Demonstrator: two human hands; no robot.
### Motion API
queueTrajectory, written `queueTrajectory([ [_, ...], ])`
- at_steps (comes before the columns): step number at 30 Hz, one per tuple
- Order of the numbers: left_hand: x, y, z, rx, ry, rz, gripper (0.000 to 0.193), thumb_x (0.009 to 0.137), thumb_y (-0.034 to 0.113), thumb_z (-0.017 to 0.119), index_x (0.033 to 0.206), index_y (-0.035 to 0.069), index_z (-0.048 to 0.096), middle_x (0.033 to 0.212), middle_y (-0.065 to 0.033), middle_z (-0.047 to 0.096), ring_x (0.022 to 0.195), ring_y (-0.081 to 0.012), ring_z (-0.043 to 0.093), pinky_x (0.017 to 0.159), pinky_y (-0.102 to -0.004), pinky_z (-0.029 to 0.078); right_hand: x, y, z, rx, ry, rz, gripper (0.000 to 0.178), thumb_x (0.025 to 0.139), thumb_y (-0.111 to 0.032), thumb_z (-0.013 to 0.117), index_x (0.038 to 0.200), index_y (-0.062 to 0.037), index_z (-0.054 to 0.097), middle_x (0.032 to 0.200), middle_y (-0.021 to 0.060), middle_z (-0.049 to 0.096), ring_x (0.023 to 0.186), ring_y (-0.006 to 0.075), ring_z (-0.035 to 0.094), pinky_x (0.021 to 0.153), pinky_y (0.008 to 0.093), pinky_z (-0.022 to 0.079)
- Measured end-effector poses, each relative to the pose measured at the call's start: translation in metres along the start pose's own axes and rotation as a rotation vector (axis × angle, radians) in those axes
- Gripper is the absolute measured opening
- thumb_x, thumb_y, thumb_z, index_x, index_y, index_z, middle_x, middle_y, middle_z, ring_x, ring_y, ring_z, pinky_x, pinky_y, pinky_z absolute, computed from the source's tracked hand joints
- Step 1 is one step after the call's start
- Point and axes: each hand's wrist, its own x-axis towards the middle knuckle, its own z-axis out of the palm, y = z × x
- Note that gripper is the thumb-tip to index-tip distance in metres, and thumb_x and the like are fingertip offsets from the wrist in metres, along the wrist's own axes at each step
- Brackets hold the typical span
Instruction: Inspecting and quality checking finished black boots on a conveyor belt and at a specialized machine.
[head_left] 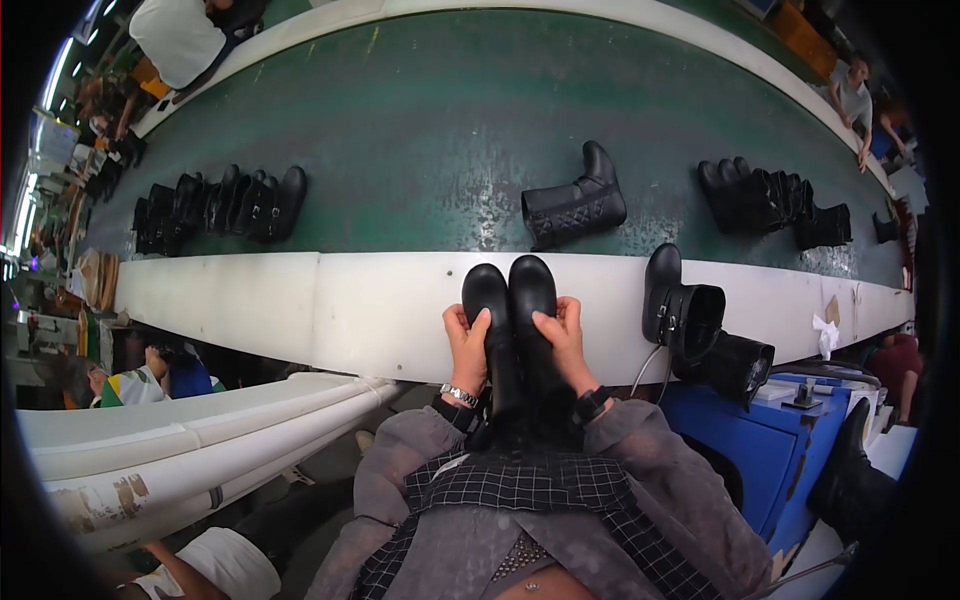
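A pair of black boots stands side by side in front of me, toes pointing away over the white ledge. My left hand (467, 345) grips the left boot (486, 290), its thumb laid on the upper near the toe. Around the outer side of the right boot (532, 285) my right hand (562, 345) is closed in the same way. The shafts run back toward my checked apron (520, 482), and their top ends are dark and hard to make out. Right of my hands, a buckled black boot (690, 310) rests on the ledge.
A white ledge (230, 300) borders a green conveyor belt (420, 130). On the belt lie a single black boot (580, 205), a left row of boots (255, 210) and a right group (755, 195). A blue cabinet (740, 440) stands at my right, white pipes (200, 450) at left. Other people work nearby.
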Motion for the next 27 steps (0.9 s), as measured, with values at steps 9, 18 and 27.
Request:
queueTrajectory([
  [9, -0.029, 0.082, 0.015, -0.275, -0.174, 0.462, 0.053, 0.085, 0.018, 0.064, 0.124, 0.006, 0.029, 0.112, -0.0086, 0.049, 0.102, -0.0161, 0.048, 0.09, -0.031, 0.039, -0.025, -0.095, 0.018, -0.232, -0.019, -0.53, 0.069, 0.071, -0.017, 0.067, 0.126, 0.004, 0.031, 0.113, 0.0184, 0.049, 0.102, 0.0255, 0.052, 0.091, 0.0366, 0.042],
  [18, -0.044, 0.093, 0.013, -0.194, -0.156, 0.565, 0.059, 0.082, 0.018, 0.069, 0.124, 0.006, 0.029, 0.108, -0.0076, 0.048, 0.097, -0.0144, 0.049, 0.086, -0.029, 0.041, -0.035, -0.101, 0.011, -0.317, -0.013, -0.643, 0.074, 0.066, -0.013, 0.069, 0.128, 0.0046, 0.031, 0.115, 0.0194, 0.048, 0.105, 0.0279, 0.051, 0.092, 0.0383, 0.041],
  [27, -0.041, 0.089, 0.007, -0.336, -0.213, 0.512, 0.061, 0.08, 0.022, 0.071, 0.123, 0.007, 0.03, 0.112, -0.0093, 0.049, 0.101, -0.0168, 0.051, 0.089, -0.0304, 0.043, -0.04, -0.127, 0.013, -0.685, 0.067, -0.859, 0.077, 0.061, -0.022, 0.076, 0.123, 0.0023, 0.038, 0.115, 0.0185, 0.048, 0.099, 0.0324, 0.049, 0.088, 0.0409, 0.038],
])
